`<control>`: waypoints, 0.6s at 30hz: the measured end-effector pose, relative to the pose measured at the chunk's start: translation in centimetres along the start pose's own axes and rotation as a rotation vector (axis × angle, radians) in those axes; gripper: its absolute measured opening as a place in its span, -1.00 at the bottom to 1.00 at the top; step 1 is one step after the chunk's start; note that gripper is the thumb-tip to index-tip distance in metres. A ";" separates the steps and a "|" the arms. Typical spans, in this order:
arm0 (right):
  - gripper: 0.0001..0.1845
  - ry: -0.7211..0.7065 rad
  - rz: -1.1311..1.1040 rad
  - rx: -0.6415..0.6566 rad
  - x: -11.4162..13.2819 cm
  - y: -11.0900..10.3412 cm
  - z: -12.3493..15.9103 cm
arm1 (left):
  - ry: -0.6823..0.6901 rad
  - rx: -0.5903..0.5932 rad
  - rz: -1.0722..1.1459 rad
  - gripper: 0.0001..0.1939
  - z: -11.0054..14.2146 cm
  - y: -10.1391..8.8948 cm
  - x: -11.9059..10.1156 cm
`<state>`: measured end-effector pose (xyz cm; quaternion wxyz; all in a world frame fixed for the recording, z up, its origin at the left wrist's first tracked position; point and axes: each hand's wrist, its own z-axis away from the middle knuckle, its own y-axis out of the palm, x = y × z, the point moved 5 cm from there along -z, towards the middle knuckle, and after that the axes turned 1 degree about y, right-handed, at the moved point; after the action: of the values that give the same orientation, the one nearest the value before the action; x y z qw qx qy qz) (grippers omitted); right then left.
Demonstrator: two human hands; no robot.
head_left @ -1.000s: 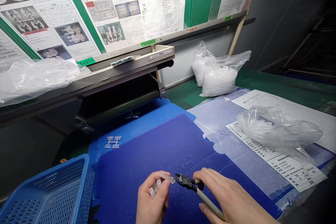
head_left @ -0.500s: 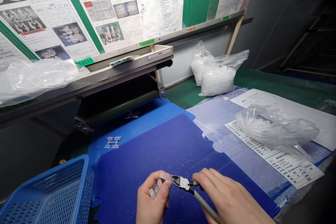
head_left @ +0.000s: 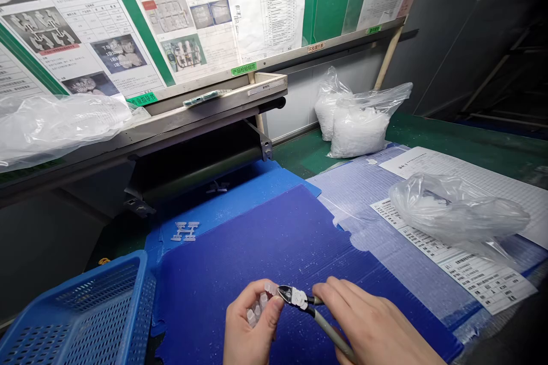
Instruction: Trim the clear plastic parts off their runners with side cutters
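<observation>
Several small translucent plastic parts (head_left: 270,288) are held in my left hand (head_left: 252,325), its thumb and index finger pinching one at the top while others sit in the curled fingers. My right hand (head_left: 363,313) is wrapped around the handles of a pair of side cutters (head_left: 295,297). The cutter jaws point left and touch the pinched part beside my left thumb tip. Whether the blades are fully closed on the plastic is too small to tell. Both hands are over the dark blue sheet (head_left: 274,234), which is dotted with tiny white crumbs.
A blue perforated basket (head_left: 85,319) stands at the lower left. Moulded plastic frames (head_left: 185,231) lie near the conveyor end (head_left: 201,174). Filled clear bags (head_left: 359,125) stand at the back; another bag (head_left: 454,205) lies on printed sheets (head_left: 471,265) at right. A board with papers (head_left: 265,5) rises behind.
The cutter jaws have shifted slightly against the pinched part, and the plastic piece at my left fingertips looks shorter. The whole view has moved a little; both hands keep their grips.
</observation>
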<state>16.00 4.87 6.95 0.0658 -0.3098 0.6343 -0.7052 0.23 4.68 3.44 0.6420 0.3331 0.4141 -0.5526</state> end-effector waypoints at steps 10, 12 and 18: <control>-0.53 0.018 -0.093 0.071 -0.1 0.2 0.0 | -0.023 0.036 -0.005 -0.60 -0.2 0.0 0.4; -0.55 0.037 -0.145 0.098 -0.1 0.2 0.0 | -0.029 0.044 -0.005 -0.60 -0.3 -0.1 0.5; -0.60 0.076 -0.237 0.143 -0.2 0.1 -0.1 | -0.017 0.048 -0.024 -0.59 -0.2 0.0 0.4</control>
<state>16.06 4.97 6.78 -0.0203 -0.3502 0.5435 -0.7626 0.21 4.74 3.02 0.6308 0.3389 0.3988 -0.5729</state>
